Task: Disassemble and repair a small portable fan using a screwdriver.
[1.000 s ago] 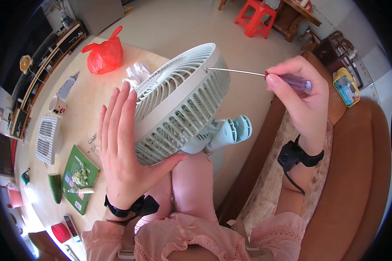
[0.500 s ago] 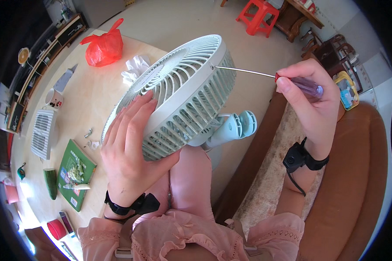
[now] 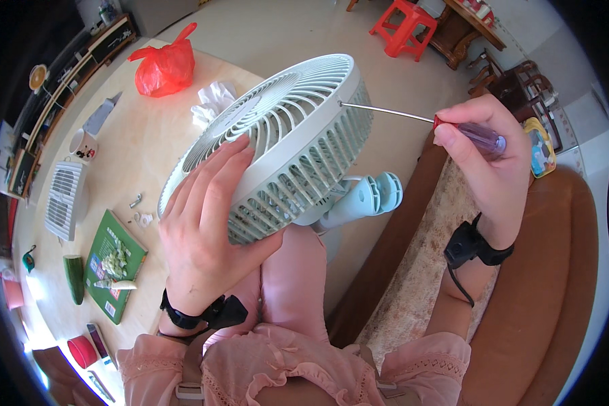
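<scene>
A pale green clip fan (image 3: pixel 298 162) rests tilted over my lap, its round grille facing up and to the left. My left hand (image 3: pixel 206 210) grips the near left side of the fan's rim, fingers over the front grille and thumb along the slatted side. Closed around the purple clear handle of a screwdriver (image 3: pixel 477 137) is my right hand (image 3: pixel 487 162). The screwdriver's thin metal shaft runs left, and its tip meets a small hole in the fan's rim. Below the slatted cage, the fan's light blue clip (image 3: pixel 362 203) sticks out to the right.
On the table (image 3: pixel 142 142) at left lie a red plastic bag (image 3: pixel 166 71), crumpled tissue (image 3: pixel 213 103), a knife (image 3: pixel 100 116), a mug (image 3: pixel 83 144), a white slatted device (image 3: pixel 65 199), a green book (image 3: pixel 132 254) and a cucumber (image 3: pixel 74 279). A brown sofa (image 3: pixel 548 271) stands at right, a red stool (image 3: pixel 404 28) farther off.
The fan, the screwdriver and both hands sit slightly farther right in the picture. The screwdriver tip stays at the hole in the rim, and both grips are unchanged.
</scene>
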### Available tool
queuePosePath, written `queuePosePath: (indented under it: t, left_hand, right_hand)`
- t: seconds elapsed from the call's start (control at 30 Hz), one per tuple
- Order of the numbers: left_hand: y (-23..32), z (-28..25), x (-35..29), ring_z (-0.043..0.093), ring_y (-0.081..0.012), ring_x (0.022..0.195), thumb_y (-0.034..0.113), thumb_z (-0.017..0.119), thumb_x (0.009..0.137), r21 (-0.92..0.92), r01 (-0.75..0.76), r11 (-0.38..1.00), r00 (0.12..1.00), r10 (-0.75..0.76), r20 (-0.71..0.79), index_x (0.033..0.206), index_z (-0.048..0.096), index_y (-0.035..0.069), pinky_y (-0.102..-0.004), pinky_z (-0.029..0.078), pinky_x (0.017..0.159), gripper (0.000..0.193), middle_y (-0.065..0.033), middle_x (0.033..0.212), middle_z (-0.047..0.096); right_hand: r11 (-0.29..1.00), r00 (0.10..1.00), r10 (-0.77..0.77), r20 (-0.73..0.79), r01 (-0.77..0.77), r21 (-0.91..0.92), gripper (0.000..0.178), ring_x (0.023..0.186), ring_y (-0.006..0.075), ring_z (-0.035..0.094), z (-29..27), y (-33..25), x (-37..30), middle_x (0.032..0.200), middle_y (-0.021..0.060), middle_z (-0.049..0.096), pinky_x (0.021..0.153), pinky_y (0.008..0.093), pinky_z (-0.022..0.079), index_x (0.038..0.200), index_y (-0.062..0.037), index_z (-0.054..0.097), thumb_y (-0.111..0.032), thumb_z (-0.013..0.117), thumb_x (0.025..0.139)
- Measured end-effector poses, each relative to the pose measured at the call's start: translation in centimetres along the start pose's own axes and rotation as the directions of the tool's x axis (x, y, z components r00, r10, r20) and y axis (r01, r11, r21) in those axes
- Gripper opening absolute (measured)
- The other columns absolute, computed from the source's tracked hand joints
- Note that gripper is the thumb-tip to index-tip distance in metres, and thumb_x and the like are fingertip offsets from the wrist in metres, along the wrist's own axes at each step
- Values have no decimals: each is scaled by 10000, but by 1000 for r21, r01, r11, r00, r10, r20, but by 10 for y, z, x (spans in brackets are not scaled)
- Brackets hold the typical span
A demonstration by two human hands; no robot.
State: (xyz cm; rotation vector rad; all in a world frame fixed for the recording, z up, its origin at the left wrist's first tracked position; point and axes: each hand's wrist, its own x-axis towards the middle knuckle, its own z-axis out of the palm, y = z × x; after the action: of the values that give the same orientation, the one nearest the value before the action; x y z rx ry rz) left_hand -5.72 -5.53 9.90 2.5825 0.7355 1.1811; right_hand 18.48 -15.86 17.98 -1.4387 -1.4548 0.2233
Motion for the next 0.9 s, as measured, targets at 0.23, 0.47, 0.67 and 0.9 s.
queuePosePath:
  t: [0.23,0.47,0.67,0.9]
  left_hand:
    - [-7,4,1,605,-291,969,113,740,482,-32,-60,998,997,58,-44,1106,523,26,-360,499,801,666,-122,1121,594]
    - [-15,6,-3,611,-287,987,122,735,473,-37,-90,995,994,88,-63,1092,533,9,-355,512,803,661,-130,1079,616]
    - [-15,7,1,616,-282,983,127,728,473,-25,-116,993,991,114,-67,1091,538,7,-346,517,792,658,-134,1082,617]
    - [-16,8,0,613,-280,992,136,730,478,-36,-118,992,991,116,-59,1091,543,11,-341,509,801,653,-134,1086,617]
  right_hand:
    - [869,979,-71,193,156,-469,130,702,110,577,-9,-26,13,776,62,602,626,219,442,864,13,624,20,660,740]
    - [493,811,-296,504,582,-647,174,550,208,507,-5,-28,25,644,73,513,490,282,384,831,-27,616,-70,703,687]
    - [256,717,-245,653,697,-669,148,528,239,487,-8,-39,33,615,75,482,476,303,375,817,-34,613,-130,681,727]
    - [561,795,49,604,478,-676,103,501,211,493,-15,-41,53,594,88,515,475,289,368,789,0,604,-100,627,781]
